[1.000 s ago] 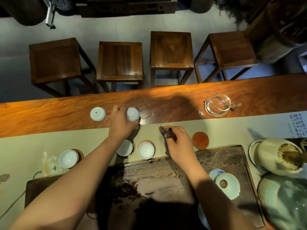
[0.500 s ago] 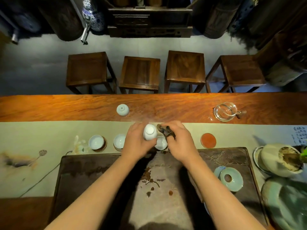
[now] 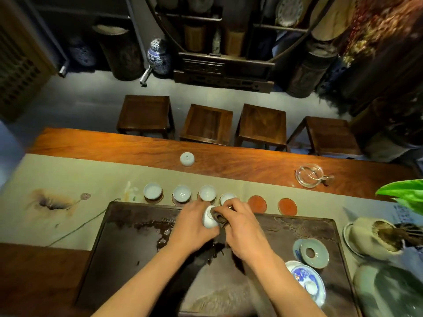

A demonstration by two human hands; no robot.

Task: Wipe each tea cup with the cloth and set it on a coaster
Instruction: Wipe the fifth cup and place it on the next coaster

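left hand (image 3: pixel 191 227) closed round a tea cup (image 3: pixel 208 218) over the tray (image 3: pixel 128 236) | right hand (image 3: pixel 242 227) pinched the cloth (image 3: pixel 218 217) against it | two bare coasters (image 3: pixel 257 203) just right

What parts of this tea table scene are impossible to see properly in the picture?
- Head view: inside of the small white tea cup being wiped, covered by the dark cloth and both hands, left hand and right hand.
- Fourth white cup in the row: near side hidden by the right hand.
- Large pale green vessel: cut off by the right edge.
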